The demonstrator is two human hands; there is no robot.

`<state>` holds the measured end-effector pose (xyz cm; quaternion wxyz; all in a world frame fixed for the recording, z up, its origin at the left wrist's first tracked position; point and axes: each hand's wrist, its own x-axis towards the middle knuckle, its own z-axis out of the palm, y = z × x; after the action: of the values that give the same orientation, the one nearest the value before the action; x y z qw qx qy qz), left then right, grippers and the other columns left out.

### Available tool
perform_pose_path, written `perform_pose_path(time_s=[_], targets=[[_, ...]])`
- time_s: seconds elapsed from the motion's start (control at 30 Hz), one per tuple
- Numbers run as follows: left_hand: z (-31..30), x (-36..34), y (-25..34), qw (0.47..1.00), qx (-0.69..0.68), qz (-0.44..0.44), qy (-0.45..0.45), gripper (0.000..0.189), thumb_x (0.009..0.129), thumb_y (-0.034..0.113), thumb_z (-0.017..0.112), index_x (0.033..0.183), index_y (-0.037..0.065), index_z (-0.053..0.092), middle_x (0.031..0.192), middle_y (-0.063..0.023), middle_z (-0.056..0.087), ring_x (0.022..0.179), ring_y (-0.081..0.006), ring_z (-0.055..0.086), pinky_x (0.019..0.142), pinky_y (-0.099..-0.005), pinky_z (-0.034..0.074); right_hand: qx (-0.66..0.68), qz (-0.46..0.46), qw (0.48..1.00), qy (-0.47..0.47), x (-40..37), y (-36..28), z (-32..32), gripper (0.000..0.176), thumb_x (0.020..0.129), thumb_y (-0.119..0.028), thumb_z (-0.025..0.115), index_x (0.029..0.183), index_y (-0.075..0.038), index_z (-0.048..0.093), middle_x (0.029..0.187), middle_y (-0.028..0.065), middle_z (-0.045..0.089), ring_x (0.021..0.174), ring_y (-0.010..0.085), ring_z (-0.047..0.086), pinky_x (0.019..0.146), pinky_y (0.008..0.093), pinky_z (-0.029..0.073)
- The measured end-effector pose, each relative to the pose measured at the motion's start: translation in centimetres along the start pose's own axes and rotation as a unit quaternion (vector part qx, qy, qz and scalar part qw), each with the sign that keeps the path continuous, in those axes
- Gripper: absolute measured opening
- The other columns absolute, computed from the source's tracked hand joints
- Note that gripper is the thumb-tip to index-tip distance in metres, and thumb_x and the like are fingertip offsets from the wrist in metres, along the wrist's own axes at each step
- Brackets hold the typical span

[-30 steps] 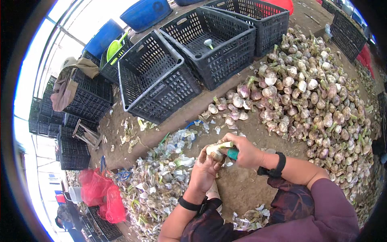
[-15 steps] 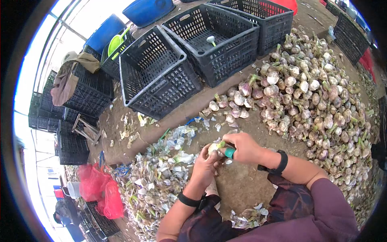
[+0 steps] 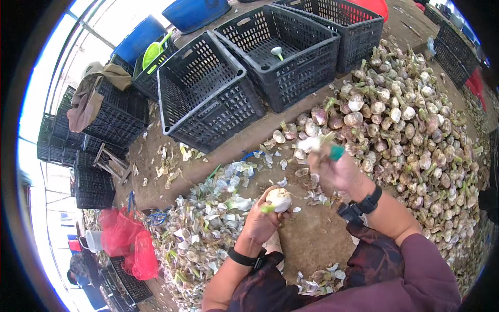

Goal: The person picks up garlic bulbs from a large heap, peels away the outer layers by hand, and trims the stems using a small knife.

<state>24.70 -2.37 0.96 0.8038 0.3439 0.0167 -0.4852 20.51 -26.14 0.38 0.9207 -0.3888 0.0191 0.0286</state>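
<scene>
My left hand (image 3: 261, 222) is closed around a white garlic bulb (image 3: 279, 198), its root end facing up and a short green stem poking out at the left. Away to the right and further forward is my right hand (image 3: 340, 174), blurred by motion. Its fingers pinch a whitish piece that looks like garlic skin (image 3: 311, 144). A green cover (image 3: 337, 152) sits on one of its fingers. Just beyond this hand rises a large heap of unpeeled garlic bulbs (image 3: 400, 125).
Black plastic crates (image 3: 208, 106) stand in a row ahead, one with a white-headed item (image 3: 277, 52) inside. Loose garlic skins (image 3: 200, 234) pile up at left, beside red mesh bags (image 3: 140, 255). Blue tubs (image 3: 192, 13) stand at the back.
My hands, together at one bulb before, are now apart. The right has swung forward and right with the whitish piece. The left has stayed near its place with the bulb, now more exposed.
</scene>
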Motion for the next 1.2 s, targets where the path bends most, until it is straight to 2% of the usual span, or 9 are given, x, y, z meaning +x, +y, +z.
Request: perform_pose_path(time_s=[0.07,0.1,0.17,0.27,0.5,0.8,1.0,1.1,1.2], targets=[[0.4,-0.1,0.2,1.000,-0.004,0.016,0.017,0.054,0.081,0.026,0.065,0.126,0.008,0.040,0.109,-0.0087,0.055,0.092,-0.0225,0.058,0.070,-0.0308,0.050,-0.354,0.017,0.933,-0.069,0.2,0.8,0.9,0.022,0.081,-0.019,0.062,0.095,-0.003,0.059,0.087,0.0100,0.064,0.078,0.0219,0.062,0.071,0.0333,0.050],[0.8,-0.2,0.2,0.999,-0.004,0.025,0.034,0.053,0.081,0.026,0.065,0.124,0.008,0.040,0.111,-0.0084,0.054,0.093,-0.0222,0.057,0.072,-0.0313,0.049,-0.706,0.127,0.688,-0.111,-0.3,1.2,1.7,0.028,0.079,-0.019,0.064,0.101,-0.002,0.059,0.089,0.0135,0.064,0.080,0.0278,0.062,0.072,0.0340,0.049],[0.7,-0.2,0.2,0.998,-0.002,0.036,0.055,0.051,0.081,0.025,0.065,0.124,0.011,0.041,0.114,-0.0077,0.053,0.100,-0.0219,0.055,0.079,-0.0332,0.047,-0.706,0.024,0.707,-0.014,-1.4,2.0,2.9,0.025,0.078,-0.014,0.064,0.101,-0.004,0.060,0.089,0.0161,0.062,0.081,0.0323,0.061,0.072,0.0357,0.048],[0.2,-0.1,-0.4,0.997,0.006,0.050,0.058,0.048,0.082,0.023,0.063,0.123,0.012,0.042,0.118,-0.0080,0.053,0.107,-0.0227,0.052,0.092,-0.0377,0.042,-0.561,-0.113,0.819,0.028,-1.1,0.7,4.8,0.021,0.076,-0.011,0.060,0.096,-0.004,0.060,0.086,0.0145,0.061,0.081,0.0337,0.059,0.070,0.0387,0.048],[0.3,-0.1,-0.9,0.990,0.063,0.085,0.097,0.043,0.087,0.013,0.057,0.125,0.007,0.038,0.116,-0.0106,0.053,0.105,-0.0232,0.054,0.092,-0.0378,0.043,-0.635,-0.236,0.735,0.013,-1.3,3.0,5.3,0.020,0.069,-0.006,0.058,0.089,-0.003,0.057,0.080,0.0119,0.059,0.077,0.0302,0.057,0.067,0.0387,0.047],[0.5,-0.1,0.0,0.985,0.099,0.033,0.137,0.044,0.085,0.014,0.057,0.123,0.000,0.041,0.112,-0.0115,0.057,0.101,-0.0213,0.058,0.085,-0.0333,0.047,-0.702,-0.264,0.662,-0.010,-1.2,3.4,5.4,0.017,0.068,-0.009,0.057,0.083,-0.005,0.050,0.076,0.0084,0.056,0.074,0.0263,0.057,0.061,0.0356,0.048],[-0.1,-0.1,1.2,0.978,0.149,-0.086,0.119,0.045,0.081,0.018,0.061,0.120,0.000,0.048,0.111,-0.0111,0.059,0.098,-0.0195,0.059,0.082,-0.0328,0.049,-0.749,-0.252,0.612,-0.008,-1.5,3.3,5.1,0.014,0.069,-0.010,0.055,0.080,-0.005,0.050,0.076,0.0085,0.056,0.074,0.0248,0.058,0.061,0.0338,0.049],[0.1,-0.8,0.5,0.961,0.202,-0.176,0.076,0.043,0.080,0.017,0.063,0.118,-0.001,0.051,0.109,-0.0097,0.059,0.098,-0.0185,0.059,0.081,-0.0316,0.049,-0.798,-0.183,0.568,0.087,0.0,3.0,1.2,0.012,0.071,-0.009,0.054,0.081,-0.004,0.051,0.079,0.0096,0.057,0.077,0.0244,0.058,0.062,0.0339,0.050],[1.0,-1.0,0.7,0.979,0.154,-0.110,0.074,0.047,0.080,0.021,0.064,0.119,0.002,0.046,0.107,-0.0077,0.058,0.094,-0.0181,0.058,0.079,-0.0304,0.048,-0.768,-0.148,0.622,0.036,-0.1,4.7,-1.1,0.033,0.068,-0.005,0.061,0.100,-0.004,0.053,0.085,0.0113,0.060,0.086,0.0308,0.059,0.070,0.0383,0.050]])
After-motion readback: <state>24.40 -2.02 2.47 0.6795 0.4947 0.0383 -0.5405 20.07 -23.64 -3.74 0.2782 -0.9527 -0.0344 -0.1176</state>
